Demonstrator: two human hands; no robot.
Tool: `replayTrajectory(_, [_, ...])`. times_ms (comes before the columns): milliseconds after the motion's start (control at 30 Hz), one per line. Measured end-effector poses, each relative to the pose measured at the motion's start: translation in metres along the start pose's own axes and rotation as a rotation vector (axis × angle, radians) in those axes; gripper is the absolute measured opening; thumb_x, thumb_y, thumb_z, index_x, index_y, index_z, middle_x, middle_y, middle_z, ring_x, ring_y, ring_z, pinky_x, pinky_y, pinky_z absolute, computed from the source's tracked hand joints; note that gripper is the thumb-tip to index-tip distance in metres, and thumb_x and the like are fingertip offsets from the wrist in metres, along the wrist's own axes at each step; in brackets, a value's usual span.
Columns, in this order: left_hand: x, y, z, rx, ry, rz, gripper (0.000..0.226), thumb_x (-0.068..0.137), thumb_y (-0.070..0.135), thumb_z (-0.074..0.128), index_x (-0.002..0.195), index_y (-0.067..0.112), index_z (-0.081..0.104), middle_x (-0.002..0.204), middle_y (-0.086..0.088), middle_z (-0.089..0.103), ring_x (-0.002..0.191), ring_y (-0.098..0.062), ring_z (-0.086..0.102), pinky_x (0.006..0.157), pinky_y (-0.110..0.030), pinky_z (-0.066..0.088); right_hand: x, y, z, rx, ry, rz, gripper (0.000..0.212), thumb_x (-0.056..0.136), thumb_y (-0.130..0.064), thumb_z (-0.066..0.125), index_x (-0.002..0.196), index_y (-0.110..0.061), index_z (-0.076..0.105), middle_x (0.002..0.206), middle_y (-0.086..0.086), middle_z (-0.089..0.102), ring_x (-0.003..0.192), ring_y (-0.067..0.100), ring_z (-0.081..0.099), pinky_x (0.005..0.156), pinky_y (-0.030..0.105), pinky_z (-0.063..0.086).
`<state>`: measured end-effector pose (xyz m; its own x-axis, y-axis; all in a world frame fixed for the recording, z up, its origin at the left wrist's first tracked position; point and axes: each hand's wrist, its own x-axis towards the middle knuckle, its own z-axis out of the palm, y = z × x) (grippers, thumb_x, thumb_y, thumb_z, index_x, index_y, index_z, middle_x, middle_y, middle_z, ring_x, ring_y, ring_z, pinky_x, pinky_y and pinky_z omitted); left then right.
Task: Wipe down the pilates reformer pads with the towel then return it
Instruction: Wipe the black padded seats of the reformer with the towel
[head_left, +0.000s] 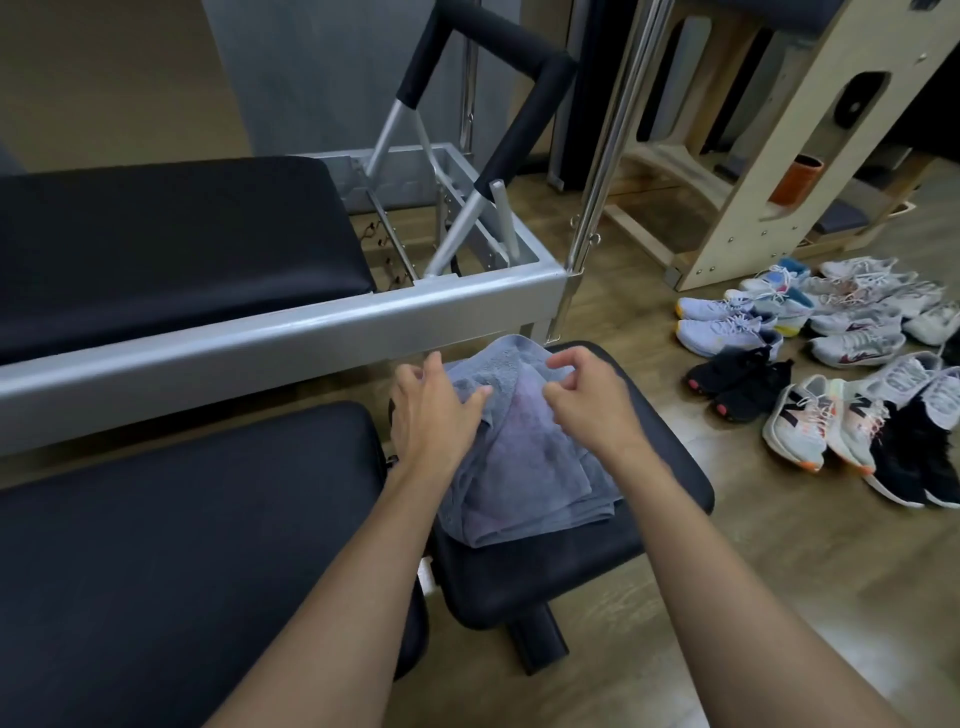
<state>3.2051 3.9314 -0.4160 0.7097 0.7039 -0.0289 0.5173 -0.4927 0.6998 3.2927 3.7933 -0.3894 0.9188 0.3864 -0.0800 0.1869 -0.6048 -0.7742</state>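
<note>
On the small black padded surface (665, 467) beside the long black vinyl reformer pad (182, 545), the folded grey terry towel (524, 467) lies under my left hand (431, 410), fingers spread flat to steady it, while my right hand (587, 400) hovers just above, fingers loosely curled, gripping nothing.

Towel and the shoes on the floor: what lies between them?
In the head view, between the towel and the shoes lie only the rim of the small black pad under the towel and bare wooden floor.

Both hands (511, 405) on folded towel (524, 467)
</note>
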Motion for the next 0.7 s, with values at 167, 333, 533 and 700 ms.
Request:
replayTrajectory(167, [0.016, 0.021, 0.004, 0.116, 0.038, 0.017, 0.024, 0.09, 0.012, 0.059, 0.113, 0.01, 0.065, 0.116, -0.011, 0.067, 0.108, -0.029, 0.06, 0.092, -0.041, 0.052, -0.001, 0.021, -0.016, 0.202, 0.115, 0.025, 0.026, 0.08, -0.016, 0.052, 0.102, -0.028, 0.06, 0.075, -0.002, 0.066, 0.061, 0.012, 0.062, 0.061, 0.036, 0.052])
replayTrajectory(333, [-0.029, 0.083, 0.055, -0.153, -0.299, 0.283, 0.028, 0.084, 0.001, 0.056, 0.108, 0.011, 0.067, 0.094, -0.008, 0.07, 0.088, -0.022, 0.064, 0.073, -0.032, 0.049, 0.008, 0.01, -0.036, 0.3, 0.429, -0.015, 0.025, 0.079, -0.009, 0.051, 0.09, -0.03, 0.06, 0.075, -0.004, 0.063, 0.075, 0.024, 0.066, 0.073, 0.041, 0.053])
replayTrajectory(533, [-0.046, 0.062, 0.035, -0.267, -0.819, 0.337, 0.022, 0.084, -0.005, 0.053, 0.086, 0.008, 0.071, 0.089, -0.011, 0.073, 0.08, -0.019, 0.068, 0.072, -0.026, 0.054, 0.011, 0.01, -0.03, 0.072, 0.215, -0.045, 0.024, 0.084, -0.004, 0.052, 0.093, -0.019, 0.068, 0.074, -0.006, 0.066, 0.066, 0.01, 0.063, 0.065, 0.03, 0.052])
replayTrajectory(700, [0.016, -0.018, -0.041, -0.308, -0.172, 0.069, 0.033, 0.087, -0.001, 0.051, 0.076, 0.023, 0.07, 0.078, 0.001, 0.069, 0.072, -0.013, 0.064, 0.069, -0.029, 0.052, -0.005, 0.006, 0.058, -0.369, -0.153, -0.206, 0.054, 0.09, -0.057, 0.047, 0.137, -0.032, 0.049, 0.145, 0.001, 0.05, 0.137, 0.024, 0.04, 0.109, 0.049, 0.034])
